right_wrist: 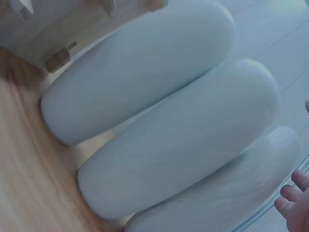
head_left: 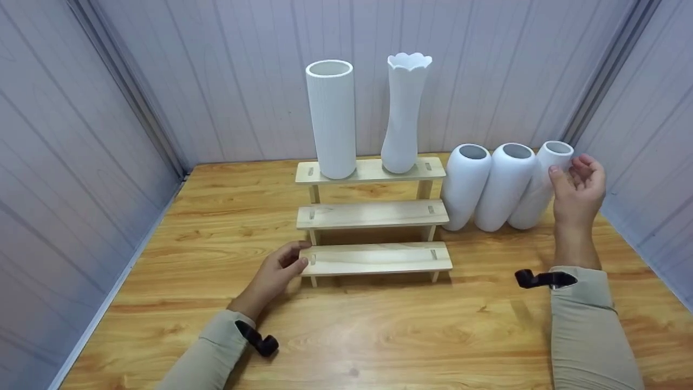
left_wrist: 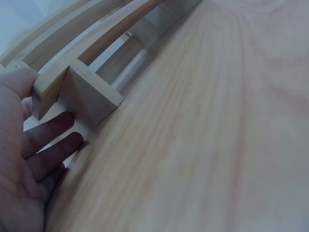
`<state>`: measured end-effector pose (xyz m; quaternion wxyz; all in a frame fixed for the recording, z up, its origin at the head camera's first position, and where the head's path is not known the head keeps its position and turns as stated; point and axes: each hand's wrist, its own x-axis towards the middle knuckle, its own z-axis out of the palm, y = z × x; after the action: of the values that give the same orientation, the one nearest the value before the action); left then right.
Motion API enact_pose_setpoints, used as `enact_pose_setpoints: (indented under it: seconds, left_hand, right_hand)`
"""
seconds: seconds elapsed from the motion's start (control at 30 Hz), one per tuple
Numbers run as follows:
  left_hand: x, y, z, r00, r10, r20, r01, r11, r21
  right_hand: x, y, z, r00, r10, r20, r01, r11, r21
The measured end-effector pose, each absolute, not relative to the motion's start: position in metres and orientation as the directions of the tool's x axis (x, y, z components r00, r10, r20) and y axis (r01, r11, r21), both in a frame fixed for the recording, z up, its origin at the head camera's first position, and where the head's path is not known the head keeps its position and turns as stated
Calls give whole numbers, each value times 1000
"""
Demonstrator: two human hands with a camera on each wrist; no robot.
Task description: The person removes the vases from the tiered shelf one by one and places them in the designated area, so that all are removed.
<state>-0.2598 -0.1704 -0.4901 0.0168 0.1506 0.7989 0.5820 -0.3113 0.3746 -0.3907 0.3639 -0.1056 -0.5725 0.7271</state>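
Behind the yellow-brown, wood-grained table (head_left: 178,260) rose a pale grey back wall (head_left: 254,81) with thin vertical lines; the left wall (head_left: 43,189) and right wall (head_left: 649,162) were similarly streaked. Grey strips (head_left: 131,81) ran down both back corners, pale edging (head_left: 122,276) followed the left wall's base, and soft light shone faintly on the table's front.

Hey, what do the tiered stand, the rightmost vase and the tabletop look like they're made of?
Tiered stand: pale wood, seemingly unvarnished; faint grain runs along its steps.
Rightmost vase: probably matte ceramic; it's opaque, white and softly shaded, though plastic is possible.
Tabletop: wood or wood-look laminate, slightly glossy; grain shows under a soft sheen.
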Motion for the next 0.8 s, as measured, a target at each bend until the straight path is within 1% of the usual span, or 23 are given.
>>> enact_pose_setpoints:
  seconds: [0.1,0.23,0.4,0.63,0.8]
  left_hand:
    - [-259,-171,-489,-953,263,151,224,275,935]
    - [-259,-171,-486,-949,271,162,236,269,934]
    - [-259,-171,-486,-949,274,154,231,277,933]
    - [-275,-177,-514,-957,246,152,220,276,936]
    - [-278,-179,-517,-954,257,157,222,249,943]
  right_hand:
    - [-307,365,-381,-702,650,290,-435,-69,-898]
    - [-303,350,-370,-703,621,347,-475,-46,-879]
    - [-303,330,-361,-707,595,382,-527,-83,-846]
    - [-309,302,-355,-729,562,389,-557,-158,-815]
    - [-315,283,-352,-734,536,416,-575,-165,-801]
